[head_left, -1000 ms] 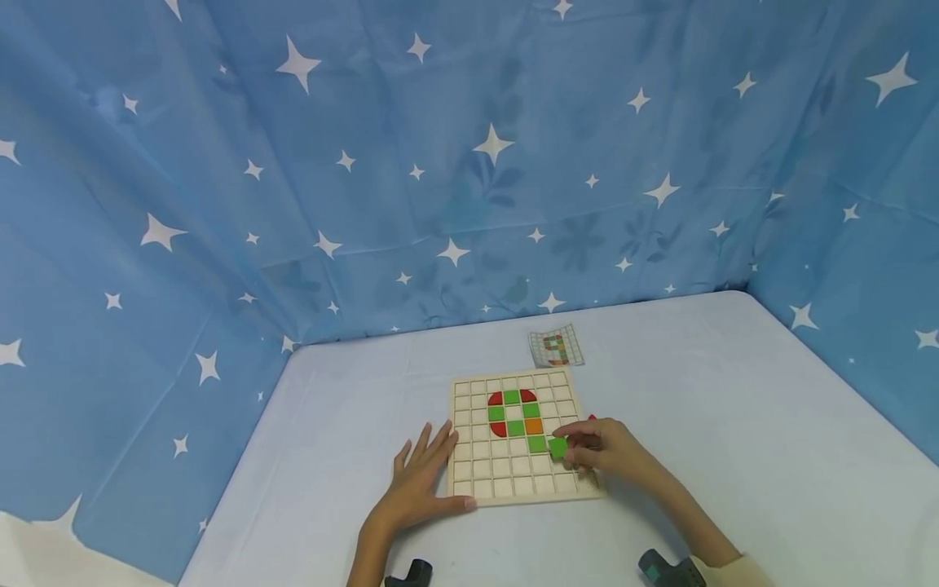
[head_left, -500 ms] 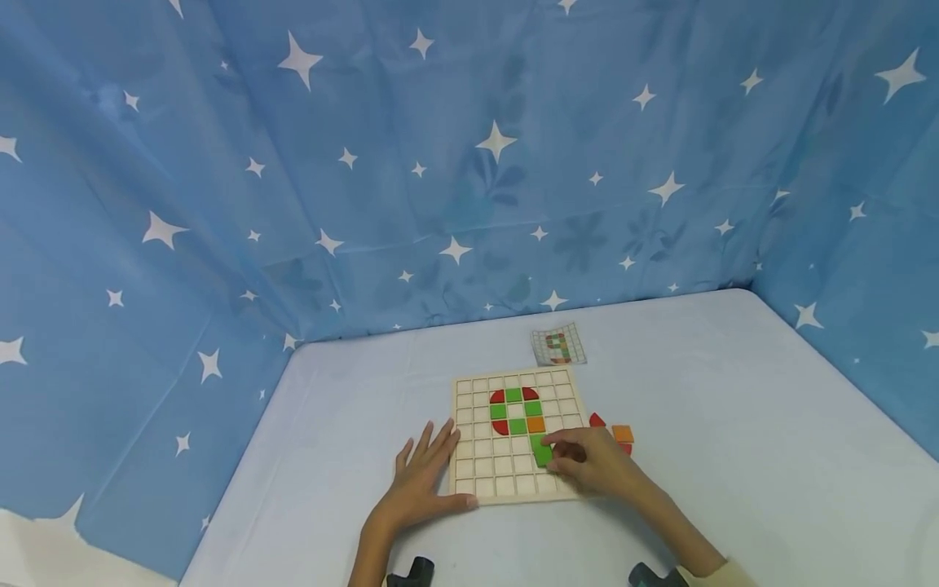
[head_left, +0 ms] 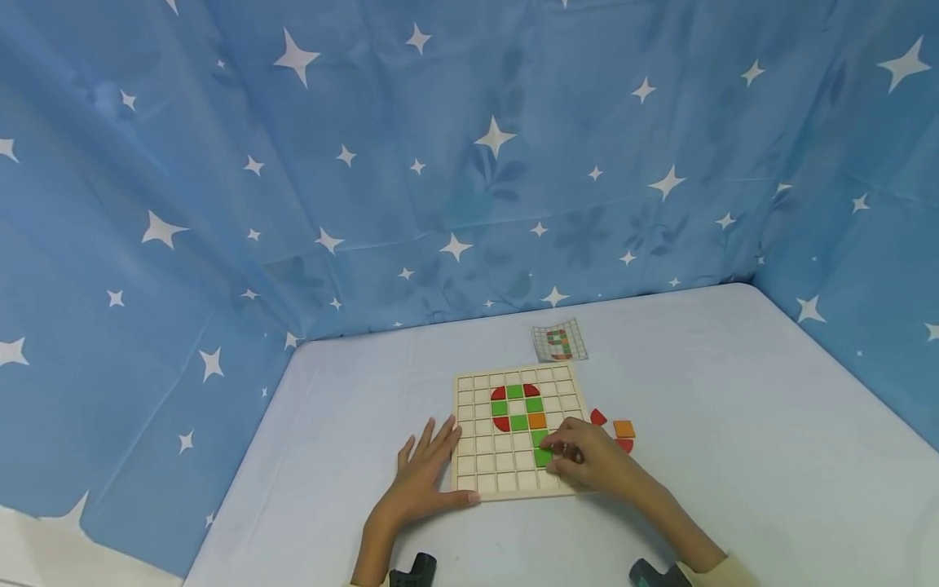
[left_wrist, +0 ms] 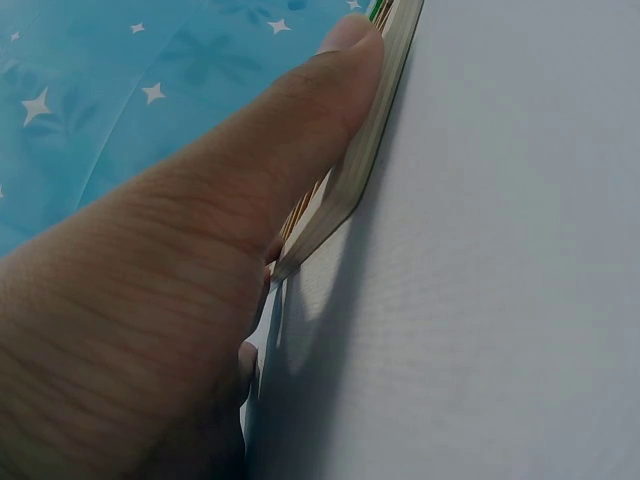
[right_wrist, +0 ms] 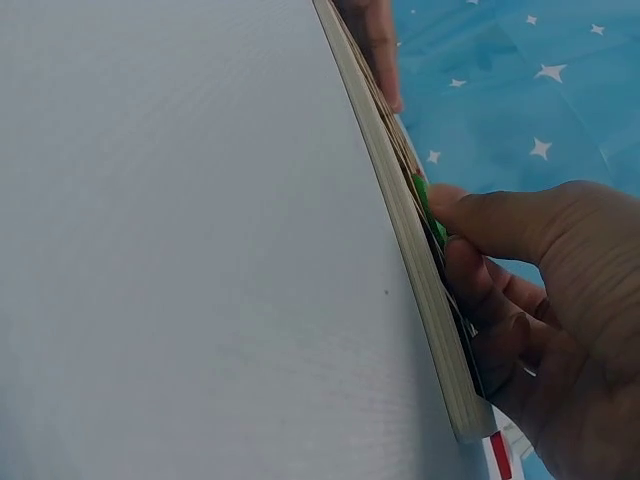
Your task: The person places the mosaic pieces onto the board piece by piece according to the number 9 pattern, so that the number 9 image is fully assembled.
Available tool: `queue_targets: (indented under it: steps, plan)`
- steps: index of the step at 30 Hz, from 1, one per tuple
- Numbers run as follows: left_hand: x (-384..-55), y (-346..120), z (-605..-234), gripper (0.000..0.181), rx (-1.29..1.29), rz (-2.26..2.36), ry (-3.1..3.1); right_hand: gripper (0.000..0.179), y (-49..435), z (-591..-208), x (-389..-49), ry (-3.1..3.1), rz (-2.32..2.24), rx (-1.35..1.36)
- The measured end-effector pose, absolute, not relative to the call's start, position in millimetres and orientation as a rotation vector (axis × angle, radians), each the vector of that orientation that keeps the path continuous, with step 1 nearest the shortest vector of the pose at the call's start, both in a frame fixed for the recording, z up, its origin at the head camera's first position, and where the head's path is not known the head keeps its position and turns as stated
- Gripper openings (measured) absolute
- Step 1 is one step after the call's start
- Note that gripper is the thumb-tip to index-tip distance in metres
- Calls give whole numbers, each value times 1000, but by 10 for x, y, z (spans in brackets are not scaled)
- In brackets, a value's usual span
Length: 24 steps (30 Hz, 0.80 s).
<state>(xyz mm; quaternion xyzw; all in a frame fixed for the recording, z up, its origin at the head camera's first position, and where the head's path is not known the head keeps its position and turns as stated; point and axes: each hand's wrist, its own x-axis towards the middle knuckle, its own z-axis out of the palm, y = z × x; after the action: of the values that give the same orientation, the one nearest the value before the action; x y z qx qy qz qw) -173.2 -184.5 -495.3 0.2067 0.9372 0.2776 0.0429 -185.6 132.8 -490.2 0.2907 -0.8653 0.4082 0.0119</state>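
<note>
A square wooden grid board [head_left: 484, 466] lies on the white table, with green, red and orange tiles set in a shape like a 9. My left hand [head_left: 421, 477] rests along its left side with fingers spread, the thumb on the front left corner. At the lower end of the column, my right hand [head_left: 590, 458] pinches the right edge of a green square tile [head_left: 543, 458] between thumb and index finger. That tile lies in line below another green tile [head_left: 539, 439]. In the right wrist view the thumb touches the green tile [right_wrist: 435, 215]; the fingertips partly hide it.
Right of the board lie a red piece [head_left: 598, 417], an orange square [head_left: 624, 429] and another red piece [head_left: 625, 445]. Behind the board is a small card [head_left: 560, 341] with a printed grid pattern. A blue star-patterned curtain [head_left: 469, 179] surrounds the table.
My right hand has moved left with the green tile and lowered it into the cell below the other green tile. The loose pieces on the right came into view. My left hand stays put.
</note>
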Motion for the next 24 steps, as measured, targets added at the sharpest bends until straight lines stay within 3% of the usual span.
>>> queue_targets:
  steps: [24]
  plan:
    - [-1738,-1846,-4977,103,620,812,2877,16,1280,-4902,-1817,-2734,1202,826]
